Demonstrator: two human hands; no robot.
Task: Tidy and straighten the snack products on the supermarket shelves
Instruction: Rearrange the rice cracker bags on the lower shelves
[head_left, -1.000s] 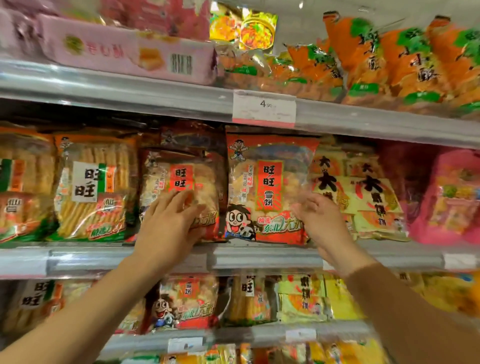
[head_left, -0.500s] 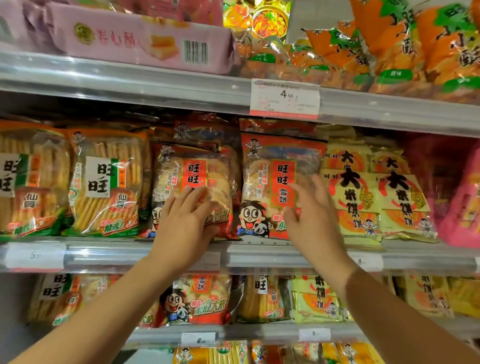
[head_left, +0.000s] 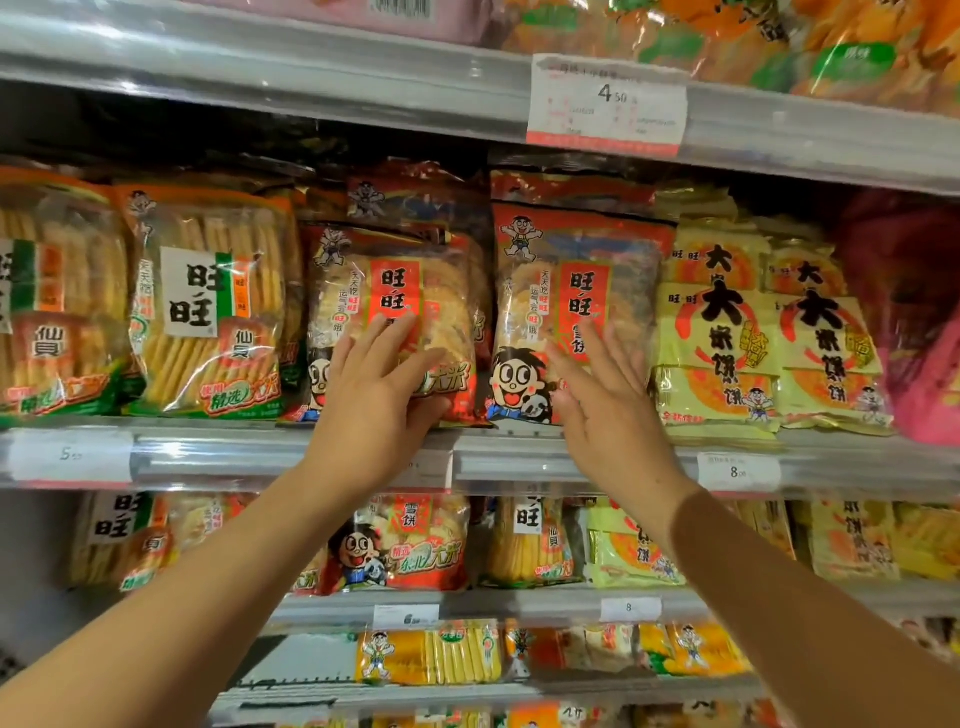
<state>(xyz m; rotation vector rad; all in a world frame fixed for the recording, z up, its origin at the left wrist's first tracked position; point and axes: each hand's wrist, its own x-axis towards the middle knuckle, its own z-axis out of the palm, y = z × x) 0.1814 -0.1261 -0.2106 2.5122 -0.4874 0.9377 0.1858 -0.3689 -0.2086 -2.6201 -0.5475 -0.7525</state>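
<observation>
Your left hand (head_left: 382, 410) covers the lower middle of the left red rice-cracker bag (head_left: 395, 291), so the cartoon face and the print there are partly hidden; its fingers lie straight and flat on the bag front, gripping nothing. Your right hand (head_left: 605, 410) is spread open against the lower right of the right red rice-cracker bag (head_left: 561, 291), fingers straight, masking that corner. Both bags stand upright on the middle shelf (head_left: 519, 460), just beside each other, with more red bags behind them whose tops alone show. The top shelf's goods are cut off by the frame, and the pink pack (head_left: 914, 322) at far right is blurred and cropped. To the left, the green-banded cracker bag (head_left: 208, 312) stands near the left red bag; to the right, the yellow cracker packs (head_left: 722, 332) touch the right red bag's edge, leaving no sideways room there. A dark gap runs above the bags under the upper shelf rail (head_left: 311, 78), by the price tag (head_left: 605, 104).
</observation>
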